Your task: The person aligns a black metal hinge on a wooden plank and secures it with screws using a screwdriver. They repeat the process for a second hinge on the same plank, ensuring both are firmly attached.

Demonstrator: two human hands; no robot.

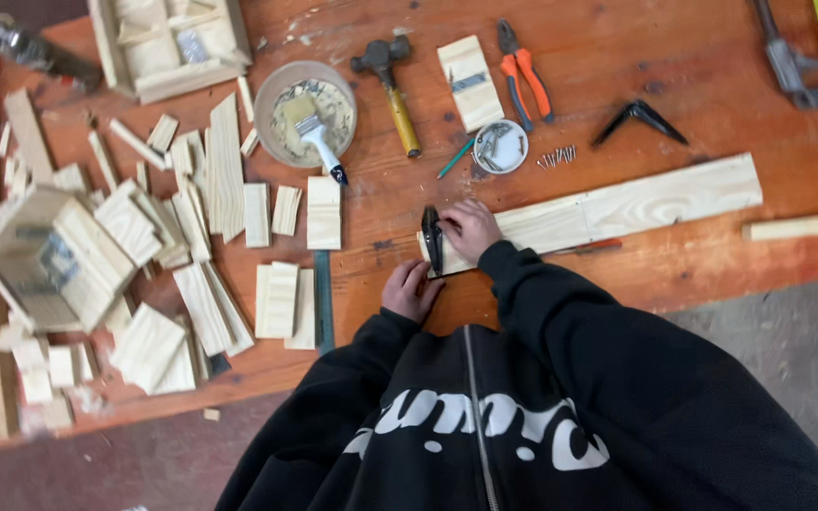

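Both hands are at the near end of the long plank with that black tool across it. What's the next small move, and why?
Probably press the plank down flat with the right hand before working the black tool further. That hand rests on the plank end beside the tool, the left hand sits just below it, and the far end lies free on the table.

Right hand (471, 227) presses the long plank (608, 210) flat on the tabletop (712, 85); left hand (411, 289) at seven o'clock grips the black tool (433, 238).
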